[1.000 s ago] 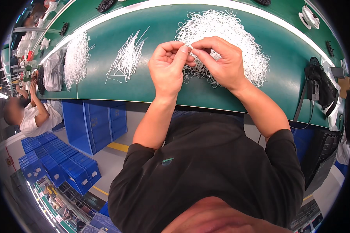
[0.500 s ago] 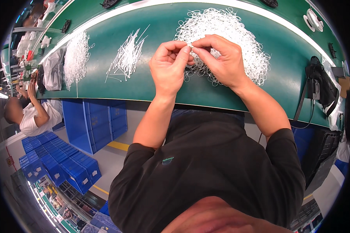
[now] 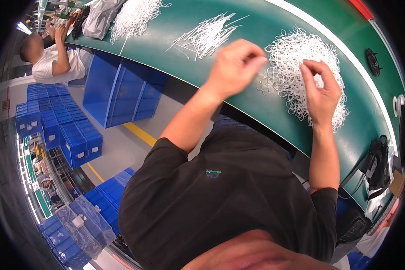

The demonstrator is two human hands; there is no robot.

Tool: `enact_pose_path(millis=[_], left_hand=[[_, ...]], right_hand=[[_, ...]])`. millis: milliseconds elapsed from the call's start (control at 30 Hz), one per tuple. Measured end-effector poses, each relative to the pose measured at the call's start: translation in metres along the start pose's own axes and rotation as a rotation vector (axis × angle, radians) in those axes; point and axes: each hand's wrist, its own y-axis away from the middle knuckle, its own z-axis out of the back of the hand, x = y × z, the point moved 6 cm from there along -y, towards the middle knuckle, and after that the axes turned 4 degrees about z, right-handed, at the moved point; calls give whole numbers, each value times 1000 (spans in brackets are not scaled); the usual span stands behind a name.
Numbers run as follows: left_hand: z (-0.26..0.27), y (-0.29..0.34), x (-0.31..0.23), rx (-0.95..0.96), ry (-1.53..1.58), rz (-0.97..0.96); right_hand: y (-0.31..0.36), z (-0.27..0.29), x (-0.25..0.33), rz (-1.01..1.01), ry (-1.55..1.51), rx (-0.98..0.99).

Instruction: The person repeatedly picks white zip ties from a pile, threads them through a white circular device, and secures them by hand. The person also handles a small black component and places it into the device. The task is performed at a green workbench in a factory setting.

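Desk (image 3: pixel 168 33): green, and it carried the loop pile (image 3: pixel 287 67), a white tangle.
Ties (image 3: pixel 210 36): straight, white, they lay in a loose heap left of the loop pile.
Left hand (image 3: pixel 236 67): it hung between ties and loop pile, blurred, fingers curled; whether its grip held anything could not be told.
Right hand (image 3: pixel 321 90): it was above the loop pile, thumb and forefinger bent toward each other; its grip was likewise unclear.
Change: half a second earlier the fingertips met beside the loop pile; now they had parted, so the joint pinch appeared finished.
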Motion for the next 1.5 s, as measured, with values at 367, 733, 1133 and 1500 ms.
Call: enact_pose_path(millis=[367, 733, 1133, 1500], left_hand=[[131, 40, 60, -170, -714, 161], [126, 12, 53, 301, -927, -73], [122, 8, 50, 426, -866, -153], [123, 13, 52, 360, -692, -117]], right_hand=[[-4, 4, -2, 21, 23, -58], [-5, 2, -2, 91, 62, -31], [-2, 1, -2, 103, 119, 3], [-2, 2, -3, 109, 112, 10]])
